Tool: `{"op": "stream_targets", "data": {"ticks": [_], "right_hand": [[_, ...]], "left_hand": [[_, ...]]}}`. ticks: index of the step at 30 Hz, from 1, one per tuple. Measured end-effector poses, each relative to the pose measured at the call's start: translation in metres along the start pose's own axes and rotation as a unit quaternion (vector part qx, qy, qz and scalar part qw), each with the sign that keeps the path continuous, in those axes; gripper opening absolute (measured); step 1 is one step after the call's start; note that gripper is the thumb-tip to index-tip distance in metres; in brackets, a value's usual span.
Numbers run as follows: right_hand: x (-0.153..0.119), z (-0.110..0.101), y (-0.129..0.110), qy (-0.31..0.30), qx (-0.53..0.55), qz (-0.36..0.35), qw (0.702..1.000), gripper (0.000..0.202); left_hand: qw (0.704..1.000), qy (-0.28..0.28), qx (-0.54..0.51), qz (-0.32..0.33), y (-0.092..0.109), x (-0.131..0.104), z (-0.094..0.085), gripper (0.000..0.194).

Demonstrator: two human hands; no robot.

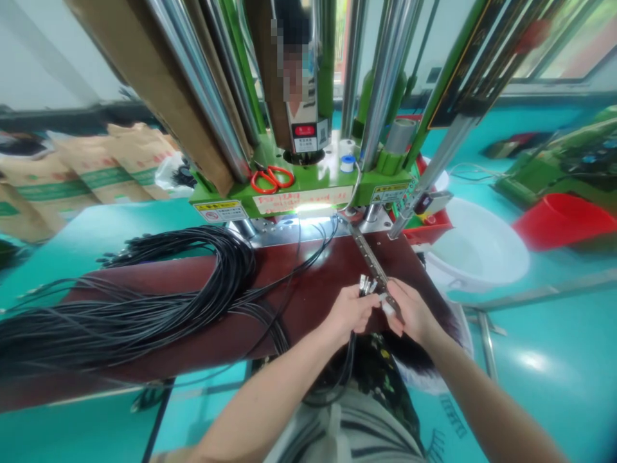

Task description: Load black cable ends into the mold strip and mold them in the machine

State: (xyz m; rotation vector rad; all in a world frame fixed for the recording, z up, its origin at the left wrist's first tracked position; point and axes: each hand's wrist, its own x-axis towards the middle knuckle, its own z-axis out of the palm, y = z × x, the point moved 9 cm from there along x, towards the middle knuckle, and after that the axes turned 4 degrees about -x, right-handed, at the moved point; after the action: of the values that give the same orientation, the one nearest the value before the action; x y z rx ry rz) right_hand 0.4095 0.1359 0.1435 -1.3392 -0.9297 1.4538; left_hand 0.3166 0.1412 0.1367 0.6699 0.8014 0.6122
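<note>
My left hand (354, 310) is closed around several black cables whose silver metal connector ends (367, 284) stick up above the fingers. Beside it, my right hand (411, 312) is closed on the near end of a long, narrow metal bar (369, 257) with a row of small holes. The bar's far end reaches to the green press (289, 173), under its lit front edge. Between the two hands, a small white patch shows at the fingertips; I cannot make out what it is. A few thin black cables (311, 260) run from the press toward the left.
A large bundle of black cables (207, 289) lies across the left of the brown tabletop (308, 302). On the press ledge rest red-handled scissors (271, 179) and a small spool (347, 163). Steel columns rise behind. White tub (482, 247) and red basin (566, 222) stand right; paper sacks (96, 167) left.
</note>
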Motion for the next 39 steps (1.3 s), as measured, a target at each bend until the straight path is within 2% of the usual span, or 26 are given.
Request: {"op": "stream_targets", "data": {"ticks": [7,12,14,17,20,23,28,34,37,39], "right_hand": [[-0.001,-0.002,-0.002,0.003,-0.018,-0.028,0.999,0.028],[-0.007,-0.001,-0.012,0.017,-0.144,-0.058,0.988,0.035],[-0.009,0.001,-0.015,0.016,-0.179,-0.066,0.981,0.037],[-0.008,0.001,-0.011,0.013,-0.14,-0.051,0.989,0.039],[-0.006,-0.004,-0.003,0.026,-0.058,-0.008,0.998,0.042],[-0.004,-0.009,0.002,0.044,-0.006,0.023,0.999,0.042],[-0.004,-0.006,0.0,0.033,0.01,0.029,0.999,0.042],[-0.003,-0.006,0.0,0.02,-0.031,0.01,0.999,0.052],[-0.003,-0.005,0.0,0.015,-0.031,0.009,0.999,0.053],[-0.003,-0.004,0.0,0.01,-0.022,0.022,0.999,0.053]], "left_hand": [[1.0,0.004,0.007,-0.004,-0.002,0.005,0.0,0.023],[1.0,0.016,0.02,0.005,-0.006,0.004,-0.002,0.022],[0.998,0.027,0.046,0.039,-0.003,0.003,-0.004,0.022],[0.987,0.049,0.089,0.124,0.013,-0.001,-0.009,0.026],[0.979,0.105,0.036,0.173,0.025,-0.006,-0.023,0.029],[0.977,0.137,-0.007,0.165,0.026,-0.007,-0.031,0.028],[0.987,0.093,0.037,0.122,0.017,-0.003,-0.019,0.03],[0.967,0.078,0.153,0.188,0.028,-0.004,-0.008,0.024],[0.966,0.097,0.126,0.205,0.034,-0.006,-0.013,0.021],[0.975,0.115,0.086,0.171,0.031,-0.004,-0.021,0.021]]}}
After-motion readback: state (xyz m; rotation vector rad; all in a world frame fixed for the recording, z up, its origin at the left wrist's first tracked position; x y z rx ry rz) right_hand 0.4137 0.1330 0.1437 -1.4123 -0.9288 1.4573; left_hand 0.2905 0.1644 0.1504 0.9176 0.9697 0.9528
